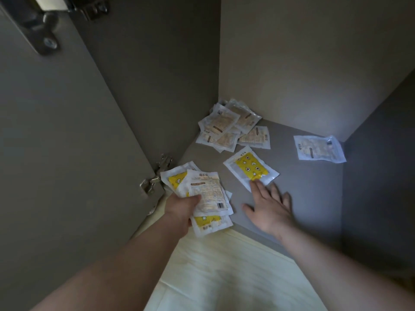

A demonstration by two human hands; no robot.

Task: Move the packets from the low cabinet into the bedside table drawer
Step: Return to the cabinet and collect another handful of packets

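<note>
I look into the low cabinet, whose grey floor (pixel 303 187) holds white plastic packets. My left hand (pixel 183 209) grips a fanned stack of packets (pixel 206 194), some with yellow printed faces, at the cabinet's front left. My right hand (pixel 268 206) lies flat on the floor with fingers spread, its fingertips touching the near edge of a single yellow packet (pixel 250 169). A pile of several beige packets (pixel 231 126) sits in the back left corner. One more packet (pixel 318 149) lies alone at the back right. No drawer is in view.
The open cabinet door (pixel 56 153) stands at the left with metal hinges (pixel 155 176) near my left hand. The back wall (pixel 314 63) and right wall (pixel 377 176) close the space in. A pale cloth surface (pixel 224 277) lies below the cabinet's front edge.
</note>
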